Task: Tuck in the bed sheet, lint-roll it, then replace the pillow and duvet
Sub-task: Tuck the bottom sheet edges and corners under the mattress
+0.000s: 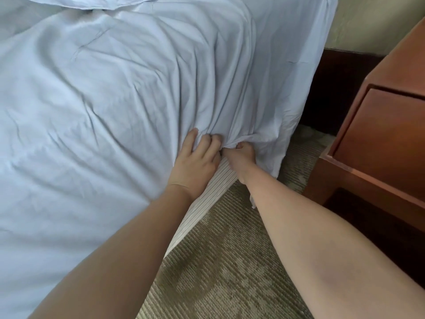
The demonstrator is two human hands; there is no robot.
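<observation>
A wrinkled white bed sheet [115, 93] covers the bed and hangs loose over its right side. My left hand [195, 157] lies at the bed's edge with its fingers curled into a bunch of the sheet. Just to its right, my right hand [241, 155] grips the gathered sheet below the edge, beside the striped mattress side [207, 203]. A loose flap of sheet [276, 143] hangs down past my right hand toward the floor. At the top left, a fold of white bedding [92, 3] lies on the bed; I cannot tell if it is the pillow or the duvet.
A reddish wooden nightstand [379, 134] stands close on the right, with a narrow strip of patterned carpet [230, 261] between it and the bed. A dark headboard base [333, 88] and a beige wall [368, 19] lie beyond.
</observation>
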